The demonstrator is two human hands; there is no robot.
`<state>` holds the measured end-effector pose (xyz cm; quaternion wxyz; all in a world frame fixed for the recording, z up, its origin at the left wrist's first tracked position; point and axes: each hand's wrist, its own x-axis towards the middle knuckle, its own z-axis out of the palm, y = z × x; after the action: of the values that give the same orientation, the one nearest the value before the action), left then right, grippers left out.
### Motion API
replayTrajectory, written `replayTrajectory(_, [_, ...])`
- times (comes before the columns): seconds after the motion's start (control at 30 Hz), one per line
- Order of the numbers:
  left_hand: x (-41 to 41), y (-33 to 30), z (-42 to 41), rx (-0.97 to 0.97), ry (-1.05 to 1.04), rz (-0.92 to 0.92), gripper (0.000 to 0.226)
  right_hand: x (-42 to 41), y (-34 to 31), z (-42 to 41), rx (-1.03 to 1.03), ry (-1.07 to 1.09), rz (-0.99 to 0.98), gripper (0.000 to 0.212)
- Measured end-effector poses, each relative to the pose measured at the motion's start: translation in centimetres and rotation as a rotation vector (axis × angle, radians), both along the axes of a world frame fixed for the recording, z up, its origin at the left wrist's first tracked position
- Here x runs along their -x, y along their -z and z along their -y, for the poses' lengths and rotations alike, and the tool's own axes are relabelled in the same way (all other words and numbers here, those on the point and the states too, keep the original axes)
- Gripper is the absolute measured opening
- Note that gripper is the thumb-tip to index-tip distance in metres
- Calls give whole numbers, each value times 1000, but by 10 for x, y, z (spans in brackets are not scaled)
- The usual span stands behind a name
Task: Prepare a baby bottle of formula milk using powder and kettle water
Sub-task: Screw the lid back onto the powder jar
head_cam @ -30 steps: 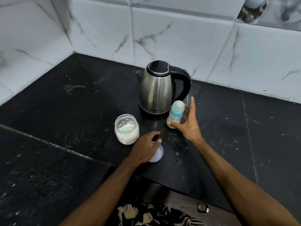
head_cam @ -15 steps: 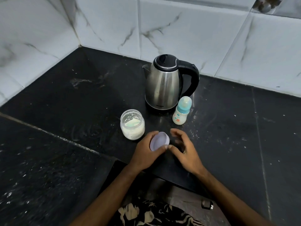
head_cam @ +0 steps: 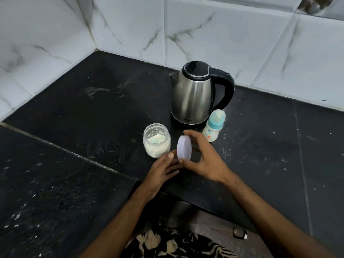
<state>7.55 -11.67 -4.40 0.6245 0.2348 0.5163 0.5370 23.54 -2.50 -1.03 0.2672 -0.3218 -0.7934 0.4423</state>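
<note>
Lilac lid (head_cam: 184, 148) pinched by right hand (head_cam: 204, 161), left hand (head_cam: 162, 172) fingers loose, partly hidden.

Both forearms reach forward from the bottom of the view, bare to the elbow, and the two hands meet near the middle. The right hand (head_cam: 203, 161) is turned with its back up and to the right; its fingers arch over the top edge of a round pale lid (head_cam: 184, 149) and its thumb pinches the lower edge, so the grip holds the lid on edge, flat face toward the camera. The left hand (head_cam: 162, 170) lies just beside it, lower and to the left, palm turned inward, fingers fairly straight and loose, thumb tip raised close to the lid's left edge. Whether that thumb touches is unclear.
</note>
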Motion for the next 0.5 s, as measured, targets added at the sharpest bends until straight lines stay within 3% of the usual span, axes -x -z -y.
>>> replayTrajectory(0.07, [10, 0, 5, 5, 36, -119, 35, 7, -14, -14, -32, -11, 29, 78])
replayTrajectory(0.27, [45, -4, 14, -23, -63, -422, 14, 41, -55, -51, -296, -227, 232, 71])
replayTrajectory(0.43, [65, -4, 12, -112, -334, -711, 21, 73, -64, -63, -322, -362, 390, 73])
replayTrajectory(0.5, [69, -5, 9, -129, -380, -793, 37, 85, -62, -64, -334, -399, 434, 75])
